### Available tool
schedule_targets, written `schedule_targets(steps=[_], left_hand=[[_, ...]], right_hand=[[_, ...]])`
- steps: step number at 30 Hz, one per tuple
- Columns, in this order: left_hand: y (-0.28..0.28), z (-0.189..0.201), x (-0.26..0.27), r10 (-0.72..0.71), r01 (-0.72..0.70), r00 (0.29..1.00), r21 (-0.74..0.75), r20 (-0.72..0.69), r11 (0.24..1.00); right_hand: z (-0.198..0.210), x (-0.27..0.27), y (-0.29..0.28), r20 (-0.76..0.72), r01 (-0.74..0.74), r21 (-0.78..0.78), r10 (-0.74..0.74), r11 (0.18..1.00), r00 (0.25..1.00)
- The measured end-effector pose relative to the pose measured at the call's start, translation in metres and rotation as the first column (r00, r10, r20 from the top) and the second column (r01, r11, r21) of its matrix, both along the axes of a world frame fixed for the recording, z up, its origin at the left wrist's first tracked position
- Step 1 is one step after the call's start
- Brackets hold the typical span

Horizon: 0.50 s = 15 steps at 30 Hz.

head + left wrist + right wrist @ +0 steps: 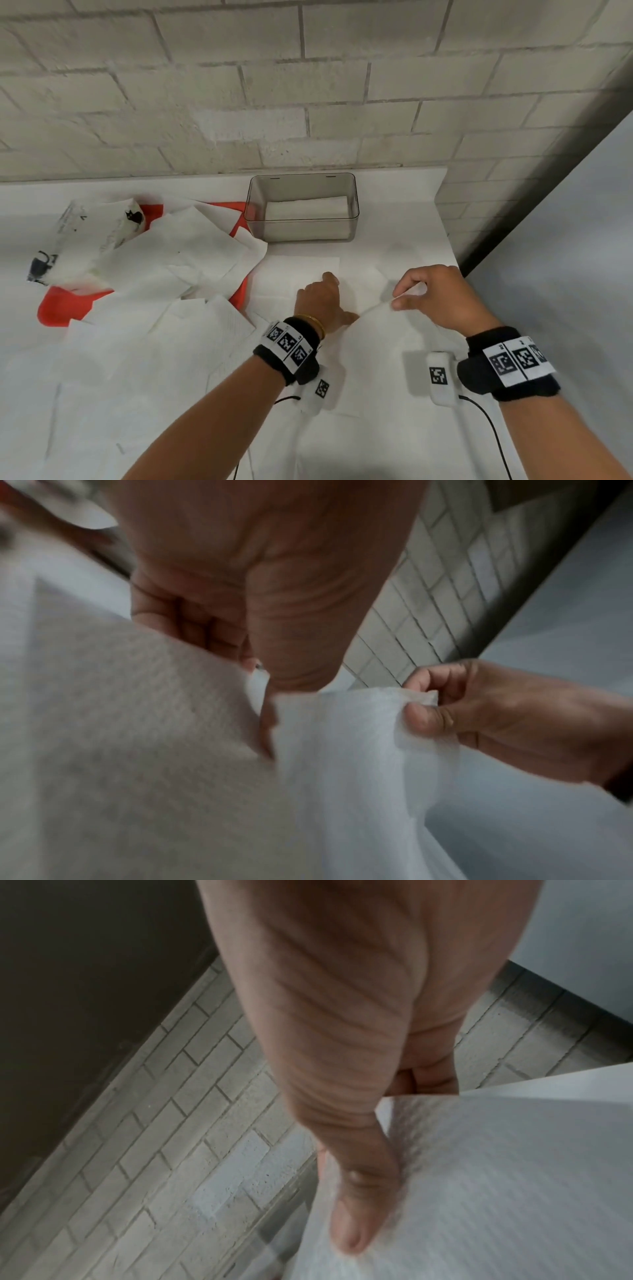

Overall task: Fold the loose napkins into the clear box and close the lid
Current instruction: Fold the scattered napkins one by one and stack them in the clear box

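I am looking down at a white table [394,219] against a pale brick wall [308,85]. My right hand [442,298] pinches the far edge of a white napkin [373,342] between thumb and forefinger, lifted a little off the table. My left hand [322,301] is at the same edge, just to the left; the left wrist view is blurred, but its thumb and curled fingers seem to be nipping the napkin too. The sheet hangs from both hands back toward me, over other flat napkins. The clear box [303,207] stands open at the back of the table by the wall, beyond my hands and apart from them, with a folded white napkin [306,207] lying inside. To the left, a heap of loose napkins [178,260] lies spread over something orange [61,310], with a crumpled plastic wrapper [85,236] at its far left end.
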<state>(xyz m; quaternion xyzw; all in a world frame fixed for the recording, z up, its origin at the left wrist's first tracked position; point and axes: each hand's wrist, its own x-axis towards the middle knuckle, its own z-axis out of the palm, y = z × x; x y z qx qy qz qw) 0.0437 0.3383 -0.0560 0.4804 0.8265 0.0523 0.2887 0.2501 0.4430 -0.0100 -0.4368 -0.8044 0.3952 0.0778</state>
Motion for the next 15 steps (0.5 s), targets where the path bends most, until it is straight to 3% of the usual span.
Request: schedule_targets(steps=[3,5,9,12,15], left_hand=[[-0.001,0.003,-0.01,0.073,-0.094,0.964,0.073,0.254,0.993],[-0.004,0.007,-0.016,0.025,-0.098,0.937,0.193,0.349,0.976],[-0.017,0.024,-0.024,-0.034,-0.174,0.768,0.26,0.639,0.95],[-0.027,0.035,-0.025,-0.112,-0.144,0.675,0.28,0.729,0.949],[-0.034,0.034,-0.023,-0.18,-0.128,0.627,0.328,0.758,0.936]], right_hand=[[0.005,0.002,0.001,-0.024,-0.025,0.001,0.025,1.0,0.999],[0.008,0.002,0.001,-0.056,-0.048,-0.002,0.048,0.999,0.997],[0.016,-0.006,-0.002,-0.144,-0.047,0.012,0.048,0.999,0.988],[0.023,-0.016,-0.008,-0.213,-0.037,0.003,0.037,0.999,0.976],[0.023,-0.025,-0.011,-0.302,-0.039,-0.012,0.034,0.999,0.953]])
